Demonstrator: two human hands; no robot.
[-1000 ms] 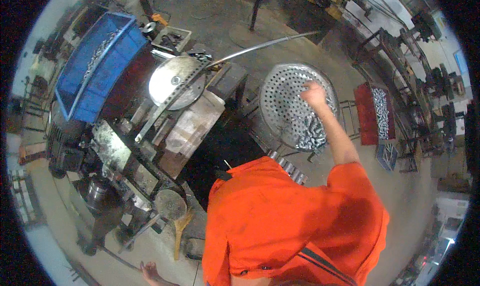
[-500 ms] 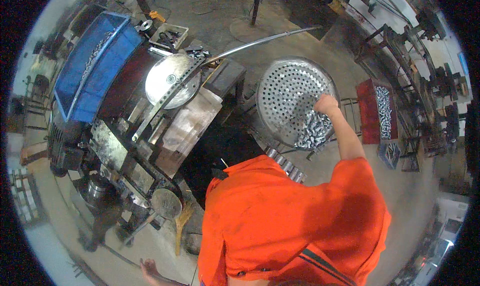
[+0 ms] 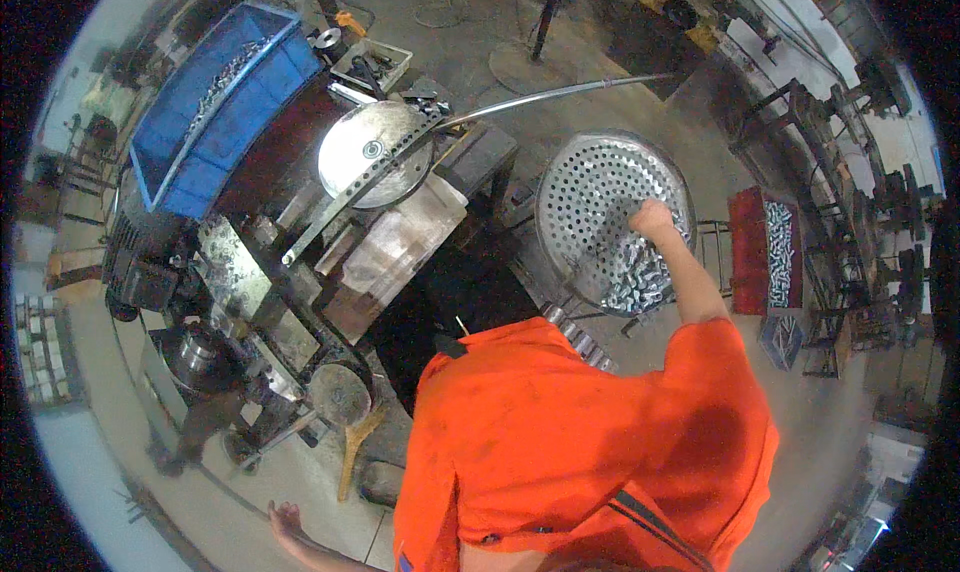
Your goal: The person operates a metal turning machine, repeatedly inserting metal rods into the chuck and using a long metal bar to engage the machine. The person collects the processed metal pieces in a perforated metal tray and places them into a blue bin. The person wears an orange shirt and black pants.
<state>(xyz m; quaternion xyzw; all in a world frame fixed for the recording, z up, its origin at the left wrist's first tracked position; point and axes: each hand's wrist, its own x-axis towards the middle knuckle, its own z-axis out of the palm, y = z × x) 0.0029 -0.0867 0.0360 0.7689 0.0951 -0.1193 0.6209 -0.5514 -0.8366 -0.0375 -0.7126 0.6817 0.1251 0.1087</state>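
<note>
While the R hand (image 3: 652,218) is curled over the perforated round tray (image 3: 566,194), can't tell if gripping, the L hand (image 3: 285,519) hangs loosely open. Metal pcs (image 3: 640,282) lie heaped tray's near side; step's prob. handling pcs, next calls for a pinch.

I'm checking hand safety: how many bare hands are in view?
2: the right hand at the perforated round tray, near the metal parts; the left hand at the picture's lower left. No others show.

Dim and grainy; glare whitens the metal disc (image 3: 345,162), small metal parts (image 3: 638,284) glint by the lower edge of the perforated tray (image 3: 570,204), shadow darkens the orange shirt (image 3: 560,422), outer edges curve and blur.
</note>
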